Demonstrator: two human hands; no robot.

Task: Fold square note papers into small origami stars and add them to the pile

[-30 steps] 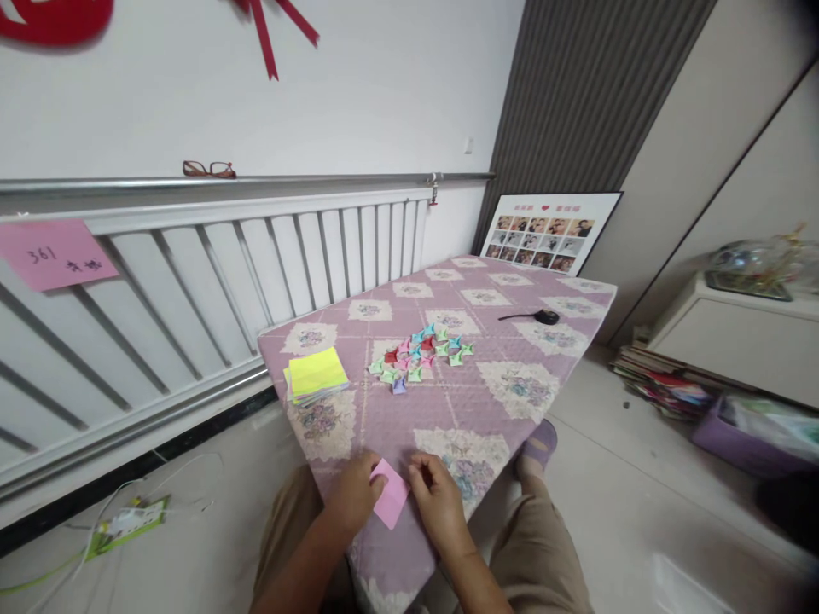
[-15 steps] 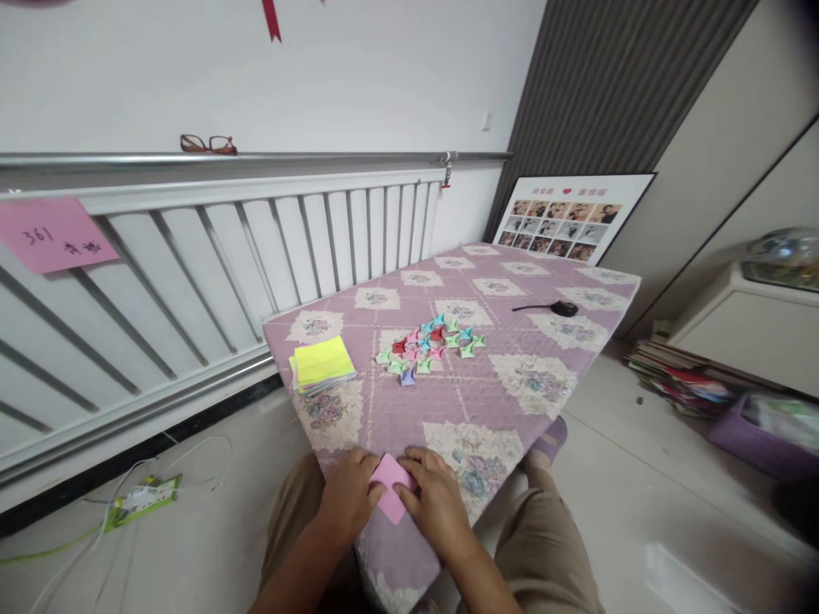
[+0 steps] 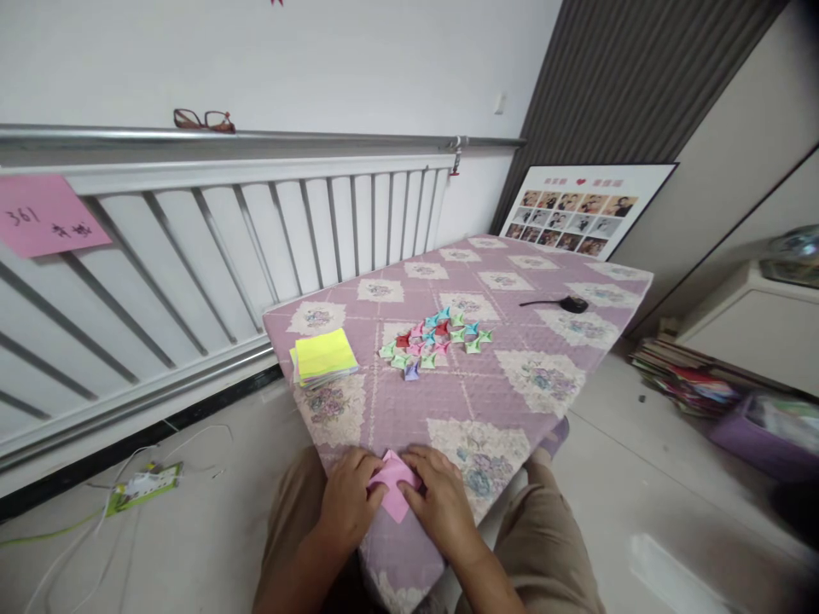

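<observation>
A flat, handwritten note (image 3: 55, 216) hangs on the slatted white radiator (image 3: 342, 226); brown-framed glasses (image 3: 205, 122) rest on the smooth metal pipe (image 3: 307, 139) above. A squarish stack (image 3: 325, 355) of paper, bright yellow on top, lies on the tabletop (image 3: 403, 418), whose textured mauve cloth carries ragged-edged floral patches. At the near corner, the left hand (image 3: 349, 499) grasps the pink paper (image 3: 395, 505) — a thin, creased diamond — with its thumb on the face. The right hand's (image 3: 441, 495) grip is likewise closed on the opposite side. Beyond sit small folded pieces (image 3: 429, 338) with sharp, raised corners. Farther right lies a rounded black object (image 3: 574, 304) with a thin tail; behind, a flat photo board (image 3: 589, 183) stands before a ribbed grey panel (image 3: 614, 85).
</observation>
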